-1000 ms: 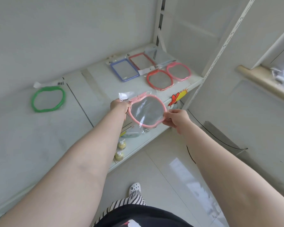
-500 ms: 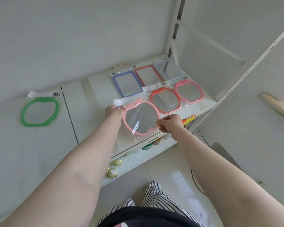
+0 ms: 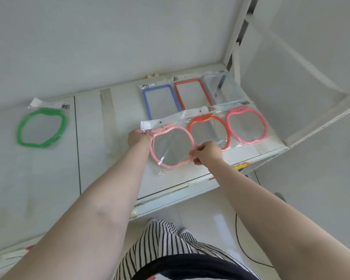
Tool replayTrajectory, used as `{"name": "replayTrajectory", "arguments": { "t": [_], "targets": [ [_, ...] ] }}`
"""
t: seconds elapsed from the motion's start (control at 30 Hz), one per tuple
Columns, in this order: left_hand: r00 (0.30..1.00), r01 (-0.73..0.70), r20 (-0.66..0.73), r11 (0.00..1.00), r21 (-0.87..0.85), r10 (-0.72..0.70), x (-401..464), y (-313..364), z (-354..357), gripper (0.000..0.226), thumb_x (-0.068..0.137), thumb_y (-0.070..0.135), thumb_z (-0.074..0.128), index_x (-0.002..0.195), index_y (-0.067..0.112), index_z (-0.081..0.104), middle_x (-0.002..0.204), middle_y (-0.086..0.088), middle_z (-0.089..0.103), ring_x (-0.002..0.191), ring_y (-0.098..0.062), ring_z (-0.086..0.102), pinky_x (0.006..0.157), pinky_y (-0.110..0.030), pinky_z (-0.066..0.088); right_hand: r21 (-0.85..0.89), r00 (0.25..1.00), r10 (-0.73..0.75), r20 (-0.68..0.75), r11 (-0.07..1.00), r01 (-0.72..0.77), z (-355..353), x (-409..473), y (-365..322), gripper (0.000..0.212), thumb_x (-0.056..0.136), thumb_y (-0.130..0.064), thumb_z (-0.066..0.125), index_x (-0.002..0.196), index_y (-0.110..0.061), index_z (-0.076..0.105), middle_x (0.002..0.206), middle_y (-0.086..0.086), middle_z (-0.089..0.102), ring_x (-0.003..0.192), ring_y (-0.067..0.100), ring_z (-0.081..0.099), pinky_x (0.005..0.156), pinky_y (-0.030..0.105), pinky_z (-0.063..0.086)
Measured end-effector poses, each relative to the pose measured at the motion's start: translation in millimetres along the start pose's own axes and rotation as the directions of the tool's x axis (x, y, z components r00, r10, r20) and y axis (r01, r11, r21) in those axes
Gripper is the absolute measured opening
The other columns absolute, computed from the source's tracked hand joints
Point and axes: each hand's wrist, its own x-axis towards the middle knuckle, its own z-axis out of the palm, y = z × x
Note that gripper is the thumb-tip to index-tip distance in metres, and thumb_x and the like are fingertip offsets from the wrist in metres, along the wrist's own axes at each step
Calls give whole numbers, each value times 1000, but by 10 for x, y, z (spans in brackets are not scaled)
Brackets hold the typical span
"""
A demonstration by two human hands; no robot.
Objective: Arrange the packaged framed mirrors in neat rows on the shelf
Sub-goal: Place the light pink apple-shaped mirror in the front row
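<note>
Two hands hold the pale pink mirror [image 3: 171, 147] low over the shelf [image 3: 101, 142]: left hand [image 3: 138, 137] pinching its top-left bag corner, right hand [image 3: 207, 152] gripping the frame at 3 o'clock. Its header flap seems to overlap the red mirror [image 3: 207, 131] beside it; setting it down so could nudge that one against the pink mirror [image 3: 247, 125] and skew the row. Behind lie blue [image 3: 160, 102], red rectangular [image 3: 192, 93] and clear [image 3: 223, 87] ones. A green mirror [image 3: 41, 128] sits well apart at 9 o'clock.
</note>
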Motion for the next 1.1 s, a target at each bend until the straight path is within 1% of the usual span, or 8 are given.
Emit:
{"name": "replayTrajectory", "arguments": {
  "t": [0.13, 0.23, 0.37, 0.47, 0.57, 0.7, 0.8, 1.1],
  "targets": [
    [1000, 0, -20, 997, 74, 1, 109, 4, 62, 28, 66, 19, 74, 94, 15, 74, 95, -9, 76, 88, -26, 73, 85, -39, 59, -96, 1000, -21, 4, 995, 21, 1, 81, -10, 24, 80, -12, 67, 62, -9, 52, 78, 17, 75, 72, 30, 75, 73, 37, 60],
    [999, -27, -19, 991, 130, 30, 60, 22, 66, 29, 68, 19, 72, 97, 14, 73, 97, -9, 75, 89, -26, 72, 85, -37, 59, -244, 999, -39, 36, 969, 47, -6, 75, -35, 22, 84, -25, 68, 79, -10, 53, 81, 12, 72, 71, 29, 72, 71, 36, 59],
    [990, -32, -125, 976, 216, 60, -46, 69, 70, 41, 76, 18, 70, 115, 9, 59, 119, -10, 64, 109, -29, 63, 88, -28, 49, -590, 987, -158, -15, 799, 119, -102, 82, -39, 35, 87, -52, 55, 90, -17, 53, 81, 4, 60, 78, 27, 58, 63, 28, 39],
    [932, -162, -245, 912, 376, 267, -288, 32, 109, 58, 82, 24, 67, 134, 13, 42, 140, -14, 40, 128, -34, 42, 104, -38, 37, -591, 946, -287, -154, 794, 144, -177, 181, 52, 38, 92, -49, 47, 99, -14, 60, 96, 6, 65, 89, 28, 63, 66, 30, 43],
    [832, -427, -51, 697, 576, 552, -600, -93, 314, 69, 85, 35, 62, 145, 22, 32, 155, -13, 21, 144, -33, 22, 115, -44, 20, -538, 895, -396, -204, 809, 236, -250, 344, 206, 31, 93, -36, 52, 117, -17, 59, 121, 8, 57, 115, 30, 50, 88, 39, 45],
    [863, -482, 276, 525, 701, 423, -743, -235, 570, 83, 86, 57, 50, 151, 35, 4, 161, -7, -15, 149, -34, -11, 116, -57, -1, -644, 935, -354, -27, 721, 254, -241, 452, 358, 50, 96, -41, 43, 144, -33, 33, 156, 13, 23, 147, 32, 13, 121, 40, 11],
    [867, -476, 313, 463, 748, 386, -741, -283, 580, 81, 88, 61, 43, 152, 34, 2, 160, -7, -21, 147, -37, -17, 114, -61, -3, -672, 946, -321, 36, 693, 261, -226, 464, 436, 55, 98, -47, 36, 150, -39, 19, 162, 11, -1, 150, 30, -4, 122, 39, -2],
    [873, -458, 312, 413, 788, 374, -796, -326, 531, 78, 90, 61, 40, 152, 34, 1, 159, -8, -23, 147, -36, -19, 115, -60, -5, -669, 951, -303, 57, 696, 261, -303, 401, 509, 57, 95, -51, 41, 148, -43, 19, 163, 9, 1, 150, 28, -3, 123, 38, 0]
  ]
}}
